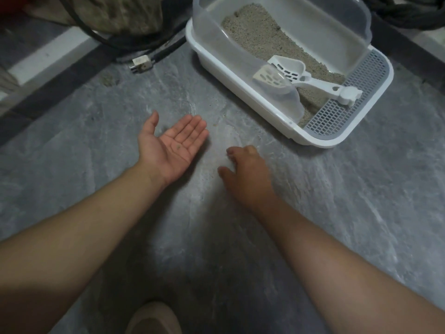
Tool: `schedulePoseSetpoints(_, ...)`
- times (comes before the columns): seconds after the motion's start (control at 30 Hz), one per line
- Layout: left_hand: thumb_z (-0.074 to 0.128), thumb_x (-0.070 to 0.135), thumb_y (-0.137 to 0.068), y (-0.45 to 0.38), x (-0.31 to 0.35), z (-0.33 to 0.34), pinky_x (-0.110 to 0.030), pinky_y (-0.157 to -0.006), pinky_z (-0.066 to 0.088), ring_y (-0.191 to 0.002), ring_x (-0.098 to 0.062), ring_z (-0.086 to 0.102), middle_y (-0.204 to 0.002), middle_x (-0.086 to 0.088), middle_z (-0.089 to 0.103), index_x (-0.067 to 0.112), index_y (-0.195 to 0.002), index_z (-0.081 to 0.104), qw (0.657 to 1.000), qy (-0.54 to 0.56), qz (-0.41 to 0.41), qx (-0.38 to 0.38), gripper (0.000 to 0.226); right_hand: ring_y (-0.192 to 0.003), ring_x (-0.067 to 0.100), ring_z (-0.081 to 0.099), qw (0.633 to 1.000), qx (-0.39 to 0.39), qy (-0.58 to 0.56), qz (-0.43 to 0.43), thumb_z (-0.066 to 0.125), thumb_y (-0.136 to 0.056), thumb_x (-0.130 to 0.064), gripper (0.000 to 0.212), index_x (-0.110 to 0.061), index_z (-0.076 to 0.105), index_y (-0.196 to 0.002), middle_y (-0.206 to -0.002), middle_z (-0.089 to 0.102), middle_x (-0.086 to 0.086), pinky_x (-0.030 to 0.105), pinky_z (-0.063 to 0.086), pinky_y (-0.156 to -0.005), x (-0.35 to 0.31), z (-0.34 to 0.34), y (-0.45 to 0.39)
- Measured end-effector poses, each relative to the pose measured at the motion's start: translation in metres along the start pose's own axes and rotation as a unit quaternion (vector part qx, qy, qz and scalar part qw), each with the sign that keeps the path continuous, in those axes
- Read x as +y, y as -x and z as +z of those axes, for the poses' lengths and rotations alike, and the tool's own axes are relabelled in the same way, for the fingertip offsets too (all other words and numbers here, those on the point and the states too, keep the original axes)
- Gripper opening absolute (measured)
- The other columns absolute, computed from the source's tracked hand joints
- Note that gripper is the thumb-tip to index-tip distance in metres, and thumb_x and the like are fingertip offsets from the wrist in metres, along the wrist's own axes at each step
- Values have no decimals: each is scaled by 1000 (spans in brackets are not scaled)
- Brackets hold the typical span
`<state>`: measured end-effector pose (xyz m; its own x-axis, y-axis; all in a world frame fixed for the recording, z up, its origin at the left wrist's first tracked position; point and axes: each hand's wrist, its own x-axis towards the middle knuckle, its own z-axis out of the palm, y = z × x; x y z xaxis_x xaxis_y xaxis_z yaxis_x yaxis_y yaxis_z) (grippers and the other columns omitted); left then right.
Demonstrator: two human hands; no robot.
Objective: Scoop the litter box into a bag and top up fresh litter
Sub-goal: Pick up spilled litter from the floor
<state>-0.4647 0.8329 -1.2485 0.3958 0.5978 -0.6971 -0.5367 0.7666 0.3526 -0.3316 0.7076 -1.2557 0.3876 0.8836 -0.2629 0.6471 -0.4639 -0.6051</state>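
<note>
A white litter box [243,91] with a clear raised shield and a grey grid step [349,97] stands on the floor at the upper right. Beige litter [262,37] covers its bottom. A white slotted scoop [298,73] lies inside, its handle resting on the grid. My left hand [173,145] lies palm up and flat on the grey floor, with a few grains on the palm. My right hand [245,172] is palm down beside it, fingers curled against the floor among scattered litter grains [216,124]. Both hands are short of the box and hold nothing.
A black cable with a beige plug [142,63] lies at the upper left beside a camouflage fabric bundle [115,13]. More dark cables [409,13] lie at the upper right. A small litter patch [110,79] marks the floor. My shoe tip [154,319] shows at the bottom.
</note>
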Motion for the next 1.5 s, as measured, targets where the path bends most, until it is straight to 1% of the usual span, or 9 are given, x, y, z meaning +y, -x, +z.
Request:
schedulePoseSetpoints(0.2,49,52,-100,-4,7,-8,-50,-105,51,-112,-38,70,-122,-24,70,-6,-128,61,1000,8,15,5,66,-112,23,45,990,-62,102,-75,67,-91,-34,39,-18,64,-127,-120,48,6,29,42,-89,1,24,-1)
schedulePoseSetpoints(0.37,49,54,-99,-2,6,-12,-49,-105,52,-111,-37,71,-121,-24,71,-6,-126,62,1000,-1,12,11,66,-87,27,60,976,-2,136,-169,71,-87,-13,9,-7,76,-82,-89,63,9,30,49,-70,-6,36,-3)
schedulePoseSetpoints(0.53,49,54,-99,0,3,-15,-49,-106,51,-112,-37,71,-122,-24,71,-6,-127,62,1000,-6,3,8,68,-72,27,57,984,-20,123,-124,73,-71,9,19,-7,66,-65,-76,57,9,26,46,-59,0,44,-2)
schedulePoseSetpoints(0.7,49,55,-99,0,-1,-14,-49,-104,52,-111,-38,71,-122,-24,71,-6,-127,61,1000,-13,-6,12,68,-92,28,54,980,-49,154,-118,51,-75,17,32,-2,68,-93,-95,59,13,28,33,-66,-4,27,4)
schedulePoseSetpoints(0.87,50,54,-98,1,-3,-10,-49,-104,52,-111,-38,71,-121,-24,71,-6,-126,62,1000,-22,-11,5,68,-97,22,51,974,-66,191,-102,49,-83,11,37,-8,47,-115,-108,56,11,27,31,-72,-20,14,4)
schedulePoseSetpoints(1.1,51,55,-98,4,-6,-11,-49,-103,53,-112,-38,71,-122,-24,70,-6,-126,62,999,-28,-20,0,68,-90,20,44,915,-96,344,-188,53,-84,3,33,-7,46,-114,-103,46,9,32,41,-84,-24,19,12)
schedulePoseSetpoints(1.23,52,56,-97,5,-9,-13,-48,-103,53,-112,-38,70,-122,-24,70,-6,-127,62,999,-33,-29,3,69,-82,19,46,998,-14,53,-22,44,-85,8,24,-9,49,-100,-98,54,12,34,42,-73,-20,20,11)
schedulePoseSetpoints(1.33,50,58,-97,6,-17,-13,-44,-101,55,-108,-34,73,-123,-23,71,-5,-126,63,997,-53,-48,0,70,-83,14,60,981,41,-183,42,46,-93,0,19,-10,56,-106,-97,64,5,27,49,-71,-34,13,9)
schedulePoseSetpoints(1.5,47,61,-97,8,-26,-6,-44,-107,49,-113,-31,71,-127,-19,70,-3,-127,63,995,-63,-82,-13,72,-107,25,64,984,-18,-179,-7,52,-91,-1,27,-7,68,-113,-113,69,14,37,50,-98,-61,10,1)
